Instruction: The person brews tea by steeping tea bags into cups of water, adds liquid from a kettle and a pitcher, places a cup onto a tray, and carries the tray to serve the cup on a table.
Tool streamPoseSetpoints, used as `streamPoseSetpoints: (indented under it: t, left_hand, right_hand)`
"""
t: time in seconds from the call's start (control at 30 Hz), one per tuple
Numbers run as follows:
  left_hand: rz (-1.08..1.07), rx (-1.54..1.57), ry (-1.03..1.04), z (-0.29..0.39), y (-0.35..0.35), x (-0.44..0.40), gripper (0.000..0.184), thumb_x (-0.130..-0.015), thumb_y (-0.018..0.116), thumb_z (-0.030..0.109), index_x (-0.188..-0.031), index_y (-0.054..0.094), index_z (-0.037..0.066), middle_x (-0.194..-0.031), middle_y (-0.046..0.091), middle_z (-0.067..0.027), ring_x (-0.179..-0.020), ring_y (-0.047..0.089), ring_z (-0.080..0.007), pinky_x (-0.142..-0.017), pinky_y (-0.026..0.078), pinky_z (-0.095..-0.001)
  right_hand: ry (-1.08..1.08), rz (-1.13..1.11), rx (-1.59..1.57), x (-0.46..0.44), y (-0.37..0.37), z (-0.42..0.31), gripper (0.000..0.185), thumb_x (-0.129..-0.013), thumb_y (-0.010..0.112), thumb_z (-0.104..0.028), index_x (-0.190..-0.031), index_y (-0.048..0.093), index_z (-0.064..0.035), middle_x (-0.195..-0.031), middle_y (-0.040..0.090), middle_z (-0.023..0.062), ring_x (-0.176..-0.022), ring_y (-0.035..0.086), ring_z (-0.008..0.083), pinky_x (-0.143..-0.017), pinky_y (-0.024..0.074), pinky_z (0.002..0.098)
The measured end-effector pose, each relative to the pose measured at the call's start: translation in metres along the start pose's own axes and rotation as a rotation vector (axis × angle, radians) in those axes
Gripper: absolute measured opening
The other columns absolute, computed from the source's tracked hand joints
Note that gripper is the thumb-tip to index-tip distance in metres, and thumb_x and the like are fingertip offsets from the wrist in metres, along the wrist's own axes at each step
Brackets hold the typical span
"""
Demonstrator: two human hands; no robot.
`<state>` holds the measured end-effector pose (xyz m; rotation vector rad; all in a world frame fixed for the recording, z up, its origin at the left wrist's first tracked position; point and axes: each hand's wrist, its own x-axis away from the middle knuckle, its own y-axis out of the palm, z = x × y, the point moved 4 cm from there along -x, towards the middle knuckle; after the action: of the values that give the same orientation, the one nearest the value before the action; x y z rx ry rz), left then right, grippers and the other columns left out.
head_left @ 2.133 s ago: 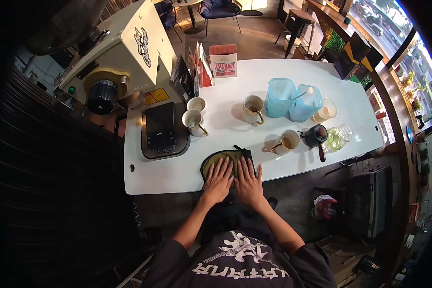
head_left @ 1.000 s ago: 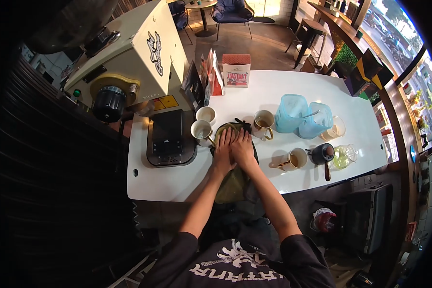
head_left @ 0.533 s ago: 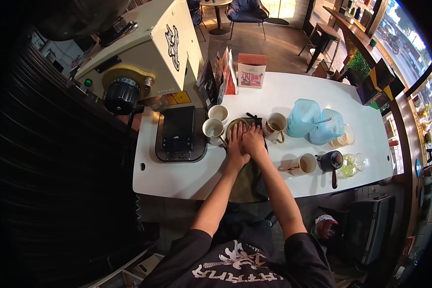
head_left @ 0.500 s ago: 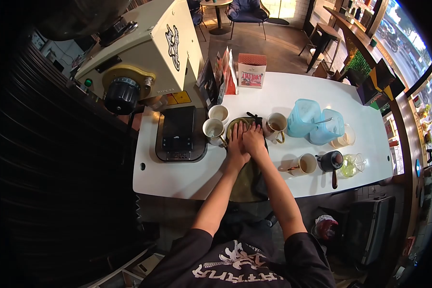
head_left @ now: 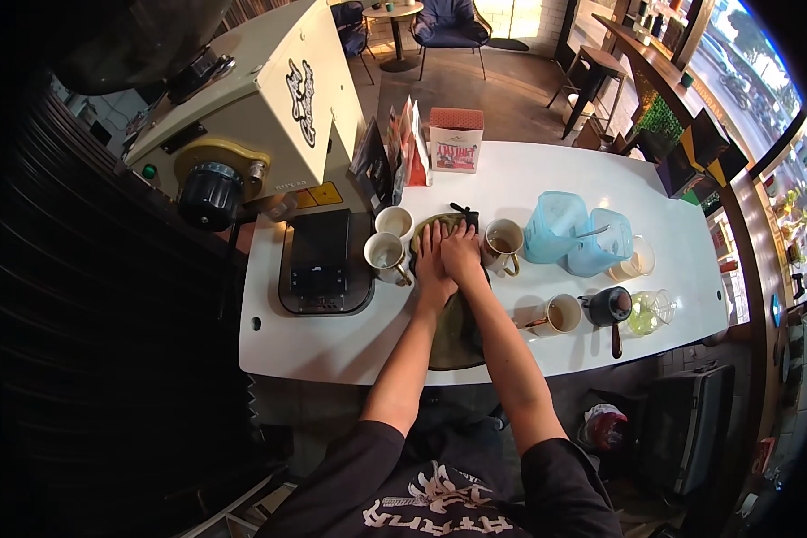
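Observation:
An olive-green cloth piece with black edging and a black strap [head_left: 457, 336] lies lengthwise on the white table; I cannot tell exactly what it is. Flat on its far part rests my left hand [head_left: 434, 264], fingers stretched forward. My right hand [head_left: 462, 255] lies close beside it, partly overlapping, also with extended fingers. Neither hand grasps anything visible. Left of the cloth stand a mug with a gold handle [head_left: 386, 254] and a second cup [head_left: 394, 222]. Just right of my right hand is another gold-handled mug [head_left: 502, 240] with some liquid inside.
A black scale [head_left: 320, 255] sits by the cream machine [head_left: 269, 108] at left. Bags [head_left: 408, 148] and a box [head_left: 455, 142] stand behind. Rightward are blue containers [head_left: 554, 229], a mug [head_left: 562, 315], a dark long-handled pot [head_left: 608, 308] and a glass jug [head_left: 650, 314].
Both hands and the cloth have slid a little farther from me, between the mugs. The whole view has shifted slightly. The mugs and containers stay in place.

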<state>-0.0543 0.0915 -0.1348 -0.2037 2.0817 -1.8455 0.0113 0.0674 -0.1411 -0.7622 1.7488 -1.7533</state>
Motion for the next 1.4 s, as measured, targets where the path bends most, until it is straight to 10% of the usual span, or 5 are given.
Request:
streamPoseSetpoints:
  t: [0.73,1.1,1.4]
  left_hand:
    - [0.059,0.190,0.100,-0.007,0.006,0.054,0.112,-0.067,0.080,0.037,-0.160,0.021,0.017,-0.166,0.017,-0.0150,-0.154,0.008,-0.0386,-0.126,0.010,-0.0493]
    - [-0.016,0.375,0.181,0.001,-0.011,0.145,0.085,-0.080,0.060,0.010,-0.156,0.025,0.000,-0.165,0.016,-0.0204,-0.154,0.010,-0.0401,-0.124,0.011,-0.0534]
    - [-0.091,0.446,0.190,0.007,-0.043,0.214,0.068,-0.094,0.053,0.016,-0.156,0.028,0.001,-0.164,0.022,-0.0180,-0.153,0.017,-0.0361,-0.124,0.014,-0.0511]
  right_hand:
    - [-0.031,0.144,-0.098,0.070,0.006,-0.013,0.054,-0.094,0.048,-0.017,-0.138,0.047,0.0133,-0.145,0.046,0.0344,-0.134,0.048,0.0485,-0.109,0.0427,0.0518]
    - [-0.080,0.237,0.044,0.179,0.010,-0.032,0.051,-0.091,0.050,-0.016,-0.135,0.054,0.0103,-0.144,0.050,0.0310,-0.134,0.049,0.0459,-0.110,0.0427,0.0491]
    - [-0.115,0.222,-0.052,0.269,-0.003,-0.042,0.054,-0.091,0.051,-0.018,-0.136,0.052,0.0124,-0.144,0.049,0.0307,-0.137,0.045,0.0454,-0.114,0.0377,0.0506]
